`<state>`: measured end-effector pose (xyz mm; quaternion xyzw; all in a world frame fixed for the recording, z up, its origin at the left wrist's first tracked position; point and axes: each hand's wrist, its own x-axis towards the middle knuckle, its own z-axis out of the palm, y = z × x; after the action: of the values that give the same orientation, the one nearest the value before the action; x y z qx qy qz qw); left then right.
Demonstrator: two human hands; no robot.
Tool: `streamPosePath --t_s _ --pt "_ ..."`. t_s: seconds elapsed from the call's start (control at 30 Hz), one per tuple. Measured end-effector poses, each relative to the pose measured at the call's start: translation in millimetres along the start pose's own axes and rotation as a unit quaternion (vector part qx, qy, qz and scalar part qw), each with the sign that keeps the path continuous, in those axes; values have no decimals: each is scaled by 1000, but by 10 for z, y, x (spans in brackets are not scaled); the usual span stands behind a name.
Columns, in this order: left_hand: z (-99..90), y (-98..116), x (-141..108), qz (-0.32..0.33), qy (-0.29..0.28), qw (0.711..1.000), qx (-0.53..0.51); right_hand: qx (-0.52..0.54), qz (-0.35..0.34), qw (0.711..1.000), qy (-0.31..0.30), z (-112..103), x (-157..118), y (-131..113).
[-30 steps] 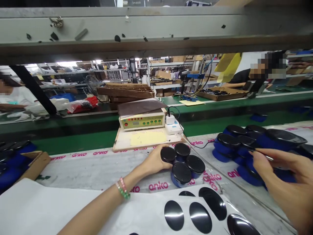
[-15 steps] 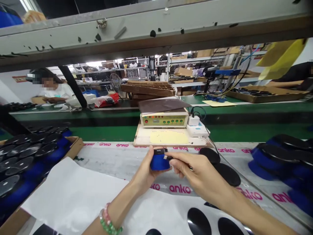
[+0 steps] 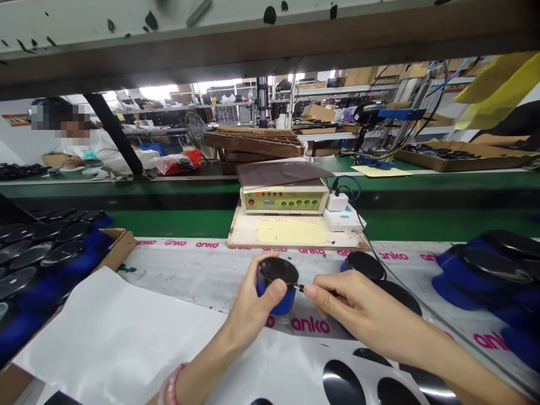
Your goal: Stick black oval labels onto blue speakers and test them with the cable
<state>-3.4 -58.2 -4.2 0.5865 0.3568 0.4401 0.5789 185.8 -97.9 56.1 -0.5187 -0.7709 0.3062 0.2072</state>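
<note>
My left hand is wrapped round a blue cup-shaped device with a glossy black round top, its thumb across the near side. The device is held above the bench, top facing up and tilted a little towards me. Between thumb and fingers, my right hand pinches a small black cable plug. The plug's metal tip meets the right side of the device; how far in it sits I cannot tell. The rest of its cable is hidden behind the hand. Just beyond my right hand stands another black-topped blue device.
A control box with lit buttons stands on a board at the back, a white adapter beside it. Blue devices fill a carton at left; more are stacked at right. A white sheet with black discs lies in front.
The device has turned from showing its side port to showing its black top. The plug has moved from the device's front to its right side. The view has shifted slightly.
</note>
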Motion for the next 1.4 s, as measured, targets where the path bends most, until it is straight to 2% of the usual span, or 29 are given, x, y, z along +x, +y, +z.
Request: streamPosePath --t_s 0.13,0.23,0.33,0.47,0.67,0.73,0.77,0.87,0.93,1.0,1.17,1.4 --pt "-5 9 -36 48 4 994 96 -41 -24 998 46 72 -24 17" --pt "-1 33 -45 87 17 984 151 -41 -29 997 59 112 -17 38" --pt "12 58 -56 101 31 976 191 -57 -24 995 73 113 -10 42" --pt "29 62 -77 119 35 965 231 -92 -49 988 110 133 -21 24" --pt "34 18 -92 152 52 944 288 -64 -53 989 126 231 24 117" --pt "34 6 -87 197 52 918 339 -58 -40 992 101 224 54 159" --pt "34 1 -85 231 49 897 374 -44 -39 995 76 213 67 175" --pt "25 -15 -75 382 65 801 456 -1 -71 997 30 179 93 204" --pt "9 -23 -70 483 94 742 456 -12 -101 994 43 178 98 215" --pt "-11 -23 -68 540 102 706 446 -37 -120 990 61 195 95 223" --pt "-45 37 -64 552 83 692 458 -74 -135 985 82 238 83 243" --pt "-37 124 -22 542 88 700 457 -76 -148 984 67 236 83 265"
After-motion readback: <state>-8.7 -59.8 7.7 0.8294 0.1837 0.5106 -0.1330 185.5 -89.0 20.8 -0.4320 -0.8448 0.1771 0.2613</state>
